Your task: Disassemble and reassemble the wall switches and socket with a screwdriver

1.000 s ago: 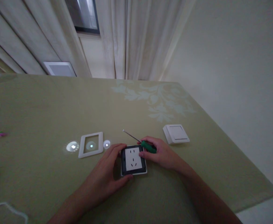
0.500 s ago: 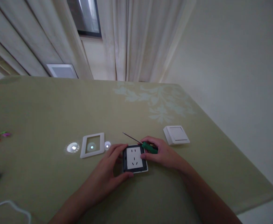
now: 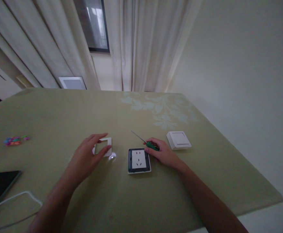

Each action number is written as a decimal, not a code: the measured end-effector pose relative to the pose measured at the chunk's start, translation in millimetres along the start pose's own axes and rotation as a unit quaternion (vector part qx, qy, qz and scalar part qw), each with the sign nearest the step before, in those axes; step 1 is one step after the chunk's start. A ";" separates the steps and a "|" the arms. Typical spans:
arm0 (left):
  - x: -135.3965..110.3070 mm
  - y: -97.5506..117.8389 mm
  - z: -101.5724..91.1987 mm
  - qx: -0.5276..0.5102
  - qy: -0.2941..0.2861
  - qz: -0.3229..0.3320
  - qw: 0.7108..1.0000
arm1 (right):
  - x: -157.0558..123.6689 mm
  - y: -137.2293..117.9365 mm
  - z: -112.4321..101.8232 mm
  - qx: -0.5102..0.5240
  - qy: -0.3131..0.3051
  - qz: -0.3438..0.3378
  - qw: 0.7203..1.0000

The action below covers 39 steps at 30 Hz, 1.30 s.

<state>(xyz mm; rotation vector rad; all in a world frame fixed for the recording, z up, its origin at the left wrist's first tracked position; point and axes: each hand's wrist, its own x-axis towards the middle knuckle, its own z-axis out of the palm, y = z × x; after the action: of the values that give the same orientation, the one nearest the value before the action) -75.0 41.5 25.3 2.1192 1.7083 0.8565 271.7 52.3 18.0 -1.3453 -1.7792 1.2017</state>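
Observation:
A wall socket [image 3: 139, 159] with a white face and dark surround lies on the table. My right hand [image 3: 164, 152] is closed round the green handle of a screwdriver [image 3: 152, 146], whose shaft points up and left; its fingers are close by the socket's upper right corner. Over to the left, my left hand [image 3: 87, 158] is above a white cover frame [image 3: 109, 142], thumb and fingers apart. The hand hides the frame's left part, and I cannot tell whether the fingertips touch it.
A white light switch [image 3: 179, 140] lies to the right. At the left are a dark tablet or phone [image 3: 2, 184], a white cable [image 3: 22, 193] and small colourful pieces [image 3: 15, 140]. Light spots glint near the frame. A wall [image 3: 240, 97] runs along the table's right side; curtains [image 3: 146, 48] hang behind.
My left hand has let go of the socket and moved left over the cover frame. My right hand keeps the screwdriver beside the socket. The view has shifted slightly.

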 end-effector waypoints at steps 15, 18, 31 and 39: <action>11.1 -25.9 -8.4 0.142 -0.116 -0.004 0.983 | 8.0 10.8 12.2 0.023 0.058 0.010 0.998; 10.2 -14.7 -5.1 0.145 -0.103 0.015 0.984 | 8.0 13.5 13.3 0.029 0.067 0.009 0.997; 14.2 4.4 30.6 0.150 -0.065 0.013 0.986 | 7.7 13.8 13.4 0.023 0.061 -0.001 0.998; 9.7 4.1 31.1 0.122 -0.026 0.006 0.992 | 7.5 11.4 14.2 0.025 0.065 -0.005 0.998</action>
<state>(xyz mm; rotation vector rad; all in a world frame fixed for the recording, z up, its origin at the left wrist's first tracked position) -51.7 54.1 5.9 2.2859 1.8575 0.6155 261.8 56.0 1.3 -1.3528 -1.6521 1.1218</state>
